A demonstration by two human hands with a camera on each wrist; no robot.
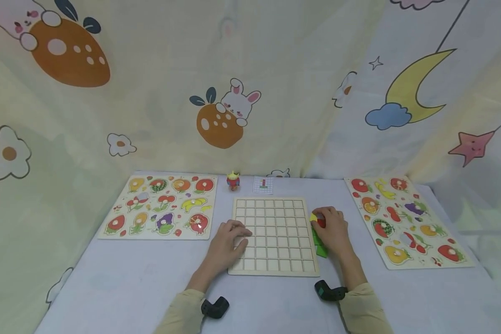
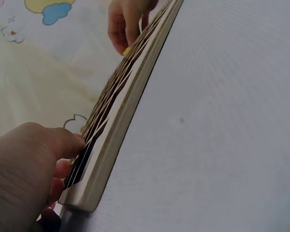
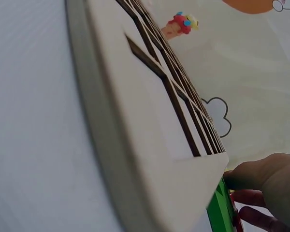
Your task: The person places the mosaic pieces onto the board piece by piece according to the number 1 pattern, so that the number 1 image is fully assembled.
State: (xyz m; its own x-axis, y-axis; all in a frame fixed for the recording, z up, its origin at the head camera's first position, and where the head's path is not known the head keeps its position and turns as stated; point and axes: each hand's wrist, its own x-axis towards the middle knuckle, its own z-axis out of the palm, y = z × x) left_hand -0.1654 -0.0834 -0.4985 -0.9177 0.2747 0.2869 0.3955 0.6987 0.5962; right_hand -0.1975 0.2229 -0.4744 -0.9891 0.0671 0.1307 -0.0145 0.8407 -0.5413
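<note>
A pale wooden grid board (image 1: pixel 275 235) with square cells lies in the middle of the table. My left hand (image 1: pixel 229 243) rests at its left side, fingers loosely bent and their tips over the cells. To the board's right, my right hand (image 1: pixel 333 229) reaches down to a small group of coloured pieces. Thumb and index finger pinch a yellow piece (image 1: pixel 313 217), whose tip also shows under the fingers in the left wrist view. Beside it sits a red piece (image 1: pixel 320 223), partly hidden by the hand. Green pieces (image 1: pixel 320 250) lie along the board's right edge.
A fruit puzzle board (image 1: pixel 158 232) lies at the left, another fruit puzzle board (image 1: pixel 409 264) at the right. Behind the grid stand a small toy figure (image 1: pixel 233 181) and a card with a coloured grid pattern (image 1: pixel 263 185). A printed curtain (image 1: pixel 158 116) hangs at the back.
</note>
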